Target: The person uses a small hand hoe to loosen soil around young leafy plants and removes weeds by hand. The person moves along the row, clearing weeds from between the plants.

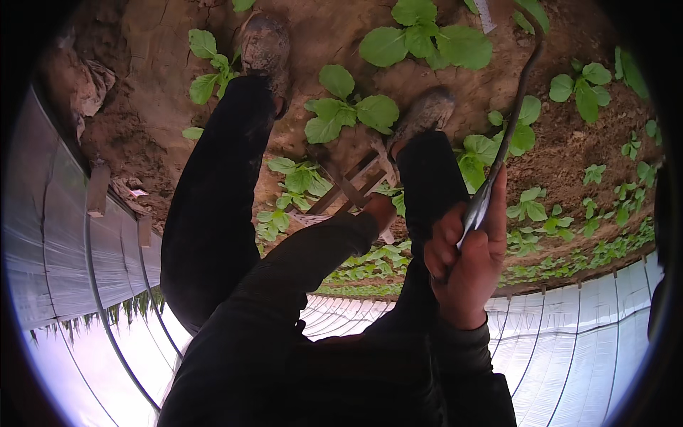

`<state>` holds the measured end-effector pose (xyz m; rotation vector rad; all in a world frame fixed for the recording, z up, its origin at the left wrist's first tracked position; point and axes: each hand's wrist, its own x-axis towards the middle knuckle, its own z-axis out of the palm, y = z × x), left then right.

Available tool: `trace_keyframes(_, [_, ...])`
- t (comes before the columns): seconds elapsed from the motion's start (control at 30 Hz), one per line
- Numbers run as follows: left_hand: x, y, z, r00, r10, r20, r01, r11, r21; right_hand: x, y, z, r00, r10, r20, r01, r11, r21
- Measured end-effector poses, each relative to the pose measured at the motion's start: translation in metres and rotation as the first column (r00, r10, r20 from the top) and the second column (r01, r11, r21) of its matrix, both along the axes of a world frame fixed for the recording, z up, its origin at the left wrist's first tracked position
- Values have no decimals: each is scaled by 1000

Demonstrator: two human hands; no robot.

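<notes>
In my right hand (472,259) is a hand tool (477,208) with a shiny metal socket and a long, dark, curved metal neck. The neck bends over at the top edge, where its far end leaves the view. One finger lies straight along the socket. My left hand (381,211) is curled at the edge of a low wooden slatted stool (349,184), beside my right leg; its fingers are mostly hidden. Leafy green seedlings (344,112) grow in the brown soil between my muddy shoes (265,48).
More seedlings (581,88) stand around both feet and in rows to the right. A pale strip (484,16) shows near the tool's neck. Crumpled dirty sheeting (90,88) lies at left. Plastic film walls (581,320) with thin ribs bound the bed, with wooden stakes (98,189) at left.
</notes>
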<state>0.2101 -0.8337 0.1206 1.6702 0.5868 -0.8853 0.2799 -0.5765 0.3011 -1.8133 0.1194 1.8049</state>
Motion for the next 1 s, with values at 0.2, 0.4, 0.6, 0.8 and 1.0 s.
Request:
trace_keyframes(0.2, [-5,-18,-12,993,23,117,-29,998,48,10,26,17,983,-160,-86,164,985,49])
trace_keyframes(0.4, [-16,-13,-11,968,111,225,-134,987,89,34,26,15,959,-75,-273,159,942,297])
trace_keyframes(0.6, [-25,2,-19,931,174,322,-177,984,-18,34,23,37,899,-233,-371,346,896,277])
trace_keyframes(0.8, [-26,-19,-64,922,123,368,-192,968,159,44,-21,62,792,-81,-605,432,774,462])
trace_keyframes(1.0, [-25,20,-34,943,-21,332,-102,931,351,82,-38,53,853,-148,-501,482,593,645])
